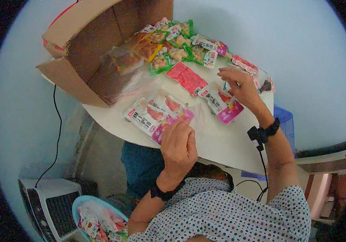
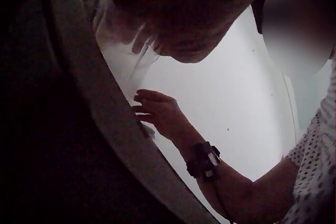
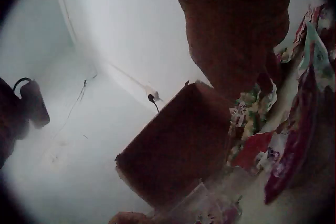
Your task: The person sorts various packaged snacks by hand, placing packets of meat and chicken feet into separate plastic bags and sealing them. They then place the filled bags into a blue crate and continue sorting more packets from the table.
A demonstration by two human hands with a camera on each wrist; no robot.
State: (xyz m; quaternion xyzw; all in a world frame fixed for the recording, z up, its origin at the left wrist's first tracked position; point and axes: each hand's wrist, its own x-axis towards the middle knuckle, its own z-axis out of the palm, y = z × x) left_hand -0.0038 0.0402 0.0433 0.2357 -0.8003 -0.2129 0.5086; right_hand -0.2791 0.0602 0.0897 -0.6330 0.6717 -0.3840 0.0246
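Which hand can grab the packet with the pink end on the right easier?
Right. The right hand is right beside that packet, while the left hand sits farther away at the table's near edge, its grip pinching the clear bag of packets.

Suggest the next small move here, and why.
Probably the right hand should lift the packet beneath it and carry it to the bag gripped by the left hand: similar ones already lie in that bag.
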